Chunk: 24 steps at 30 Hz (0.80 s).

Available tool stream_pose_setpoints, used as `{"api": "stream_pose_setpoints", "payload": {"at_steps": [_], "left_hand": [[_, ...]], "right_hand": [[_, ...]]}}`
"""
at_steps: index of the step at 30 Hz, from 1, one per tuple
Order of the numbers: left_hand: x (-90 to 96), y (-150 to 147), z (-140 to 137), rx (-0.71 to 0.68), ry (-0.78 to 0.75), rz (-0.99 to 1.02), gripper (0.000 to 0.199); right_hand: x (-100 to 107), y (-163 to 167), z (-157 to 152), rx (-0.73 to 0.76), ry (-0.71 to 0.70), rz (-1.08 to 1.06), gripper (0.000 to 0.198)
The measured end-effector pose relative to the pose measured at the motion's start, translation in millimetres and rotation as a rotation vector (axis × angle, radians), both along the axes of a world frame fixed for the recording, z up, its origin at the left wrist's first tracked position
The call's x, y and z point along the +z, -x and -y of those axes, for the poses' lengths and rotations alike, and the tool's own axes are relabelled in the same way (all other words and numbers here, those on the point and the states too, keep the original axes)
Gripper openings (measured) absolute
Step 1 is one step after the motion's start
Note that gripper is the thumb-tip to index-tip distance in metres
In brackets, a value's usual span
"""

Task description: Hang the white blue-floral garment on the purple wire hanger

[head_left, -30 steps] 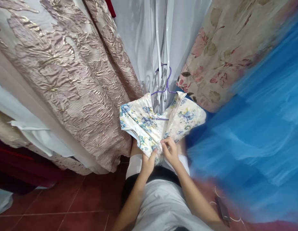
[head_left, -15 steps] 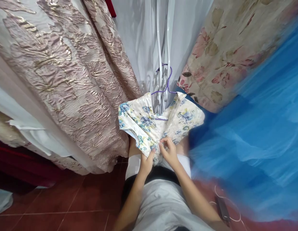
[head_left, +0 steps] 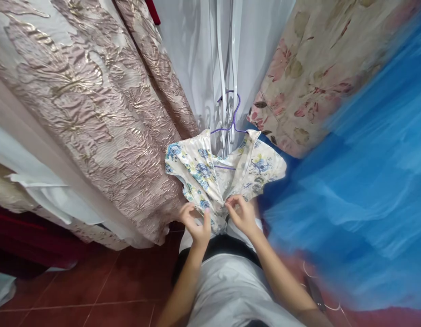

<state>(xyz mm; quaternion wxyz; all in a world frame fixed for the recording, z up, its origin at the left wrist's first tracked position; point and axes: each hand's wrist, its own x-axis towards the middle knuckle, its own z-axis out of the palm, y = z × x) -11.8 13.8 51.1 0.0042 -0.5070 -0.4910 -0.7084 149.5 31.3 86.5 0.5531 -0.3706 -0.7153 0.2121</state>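
Between tall hanging gowns, a white top (head_left: 202, 171) printed with blue flowers hung on a purple hanger (head_left: 234, 121), held low in front of the person's lap. Its neckline was open in a deep V, the hanger's lower bar showing across the gap, and its short sleeves spread out to both sides. At the bottom of the V, the right hand (head_left: 243, 219) pinched the edge of the cloth between thumb and fingertips. The left hand (head_left: 197, 228) was open, fingers parted from the thumb, just beside the lower left edge of the top; whether its thumb brushed the fabric could not be told for certain.

Above, the hanger's hook overlapped glossy white straps (head_left: 220, 59) that ran down over pale cloth (head_left: 183, 50). To the left stood a pink brocade gown (head_left: 91, 95) with gold-edged leaves, and lower down beyond it lay folds of dark red fabric (head_left: 30, 236). To the right were a beige cloth (head_left: 305, 77) with pink flowers and a broad sweep of blue tulle (head_left: 367, 204). Below, near the right forearm, a black device (head_left: 314, 293) rested with a white cord on the red tile floor (head_left: 111, 284).
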Motion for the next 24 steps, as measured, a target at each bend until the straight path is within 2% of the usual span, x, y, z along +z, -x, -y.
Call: {"api": "stream_pose_setpoints", "payload": {"at_steps": [2,4,8,11,14,18,21,24], "left_hand": [[3.0,-6,2,-0.198,0.114,-0.165,0.022],[3.9,-10,1,-0.344,0.236,-0.209,0.014],[1.5,-13,-3,-0.384,0.307,-0.131,0.013],[2.0,-15,-3,-0.432,0.377,-0.062,0.014],[7.2,-20,3,-0.484,0.427,-0.008,0.016],[18.8,-32,17,-0.561,0.416,-0.115,0.015],[25.4,-40,25,-0.589,0.381,-0.202,0.013],[24.3,-46,28,-0.64,0.395,-0.286,0.014]], "right_hand": [[0,4,1,0.039,-0.008,0.011,0.005],[1,4,2,0.087,-0.007,0.051,0.005],[5,-6,-10,0.167,-0.036,0.198,0.003],[18,-19,-33,0.242,-0.125,0.308,0.01],[51,-31,-63,0.272,-0.268,0.388,0.015],[120,-41,-98,0.16,-0.49,0.416,0.017],[166,-45,-120,0.068,-0.557,0.486,0.014],[189,-49,-135,-0.007,-0.593,0.495,0.013]]}}
